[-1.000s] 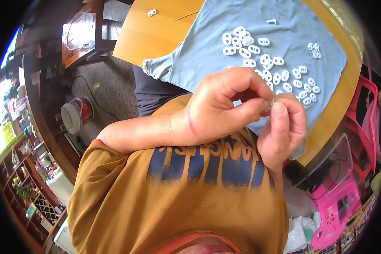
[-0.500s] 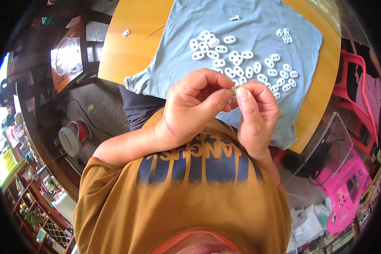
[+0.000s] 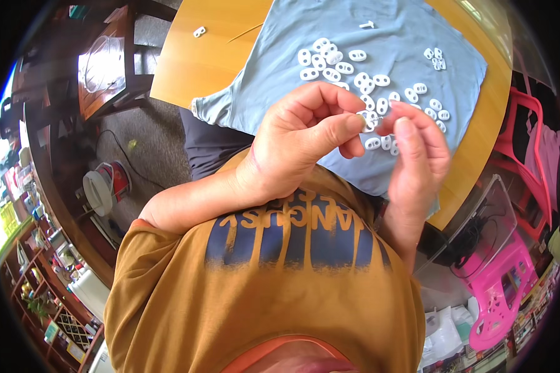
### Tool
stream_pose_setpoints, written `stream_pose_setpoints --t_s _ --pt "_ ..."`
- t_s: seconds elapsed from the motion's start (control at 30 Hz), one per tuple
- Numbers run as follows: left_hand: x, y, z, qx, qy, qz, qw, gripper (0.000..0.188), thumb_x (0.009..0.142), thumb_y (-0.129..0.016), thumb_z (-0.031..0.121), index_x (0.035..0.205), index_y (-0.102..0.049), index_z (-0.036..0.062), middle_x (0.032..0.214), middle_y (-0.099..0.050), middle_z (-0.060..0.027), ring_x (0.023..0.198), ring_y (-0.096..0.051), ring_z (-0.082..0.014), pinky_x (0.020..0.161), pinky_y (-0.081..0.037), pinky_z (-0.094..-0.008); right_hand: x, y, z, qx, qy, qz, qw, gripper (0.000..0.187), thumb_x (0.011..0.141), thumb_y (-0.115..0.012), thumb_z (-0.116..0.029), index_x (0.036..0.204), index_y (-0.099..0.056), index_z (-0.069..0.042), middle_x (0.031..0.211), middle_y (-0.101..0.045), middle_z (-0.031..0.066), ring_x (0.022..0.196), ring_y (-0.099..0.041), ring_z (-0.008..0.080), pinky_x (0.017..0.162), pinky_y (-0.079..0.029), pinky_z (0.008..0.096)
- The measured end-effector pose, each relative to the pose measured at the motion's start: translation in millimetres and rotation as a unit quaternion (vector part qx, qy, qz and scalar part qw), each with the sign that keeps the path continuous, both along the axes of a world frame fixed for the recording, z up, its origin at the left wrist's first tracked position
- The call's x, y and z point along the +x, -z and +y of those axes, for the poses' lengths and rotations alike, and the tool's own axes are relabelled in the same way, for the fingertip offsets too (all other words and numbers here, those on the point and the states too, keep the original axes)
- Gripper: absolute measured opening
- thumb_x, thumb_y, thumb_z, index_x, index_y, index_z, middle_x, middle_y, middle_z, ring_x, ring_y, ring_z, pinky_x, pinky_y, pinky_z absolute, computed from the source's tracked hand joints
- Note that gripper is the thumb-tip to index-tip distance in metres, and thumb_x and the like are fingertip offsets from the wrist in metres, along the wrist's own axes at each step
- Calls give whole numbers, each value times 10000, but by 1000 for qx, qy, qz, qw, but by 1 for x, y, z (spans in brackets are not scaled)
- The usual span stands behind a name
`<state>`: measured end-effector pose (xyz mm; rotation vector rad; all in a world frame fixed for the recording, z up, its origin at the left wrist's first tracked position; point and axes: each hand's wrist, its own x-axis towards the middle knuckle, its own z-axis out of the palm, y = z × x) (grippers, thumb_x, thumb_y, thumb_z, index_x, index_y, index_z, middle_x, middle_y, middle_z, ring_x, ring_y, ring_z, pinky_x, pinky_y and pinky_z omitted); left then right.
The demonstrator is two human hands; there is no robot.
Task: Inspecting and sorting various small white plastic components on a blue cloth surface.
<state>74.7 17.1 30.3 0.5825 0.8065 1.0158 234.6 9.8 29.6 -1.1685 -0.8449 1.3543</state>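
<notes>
My left hand [image 3: 311, 127] is closed in a pinch, thumb against curled fingers, on a small piece too tiny to make out. A thin, pale, thread-like bit [image 3: 380, 117] shows in the gap between the hands. At its other end is my right hand [image 3: 420, 152], fingers curled and thumb bent in; what they grip is hidden. Beyond and beneath both hands, many white oval pieces with two holes [image 3: 357, 55] lie loose on a light blue cloth [image 3: 305, 28]. My hands cover some of them.
Under the cloth is a yellow wooden table [image 3: 186, 68]. A small white piece [image 3: 199, 32] and a thin brown stick [image 3: 245, 33] lie on its bare left part. Several small white parts [image 3: 437, 58] sit at the cloth's right; a white T-shaped piece [image 3: 368, 25] lies farther back.
The fingertips of both hands were together; now my right hand has drawn away to the right, leaving a small gap with the thin bit in it. The whole view has shifted slightly.
</notes>
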Motion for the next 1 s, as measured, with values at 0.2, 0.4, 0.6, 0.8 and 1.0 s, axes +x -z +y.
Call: stream_pose_setpoints --t_s 0.2,0.4,0.6,0.8,1.0 --pt "-9 -6 -3 -31 20 -41 998 178 863 -559 75 1030 -559 15 836 -579 -41 663 -563 -111 621 -469 -229 20 11 32 147 54 -482 862 191 820 -589 -74 985 -596 21 907 -603 87 823 -570 182 733 -444 287" --pt "-12 -6 0 -39 17 -53 998 196 861 -560 74 1049 -566 18 838 -579 -35 654 -556 -104 612 -457 -224 36 19 47 188 -23 -711 677 187 780 -595 -90 942 -619 0 958 -589 127 897 -541 297 797 -425 380" --pt "-17 -2 1 -46 9 -49 998 180 860 -560 73 1031 -567 17 793 -578 -24 657 -550 -102 615 -448 -220 34 16 47 163 -35 -675 719 174 779 -583 -73 938 -614 -10 931 -576 134 903 -527 304 805 -413 391" --pt "-19 1 1 -46 12 -54 997 141 861 -564 77 988 -566 16 769 -560 -18 640 -525 -91 608 -438 -224 42 13 43 144 -35 -695 704 175 797 -548 -57 953 -595 7 946 -566 144 916 -520 316 813 -404 399" --pt "-20 -2 3 -44 21 -44 998 140 859 -554 65 988 -568 14 780 -557 -14 642 -509 -87 610 -428 -224 43 9 41 138 -49 -698 701 153 788 -554 -47 929 -574 8 920 -570 141 906 -525 319 805 -402 400"
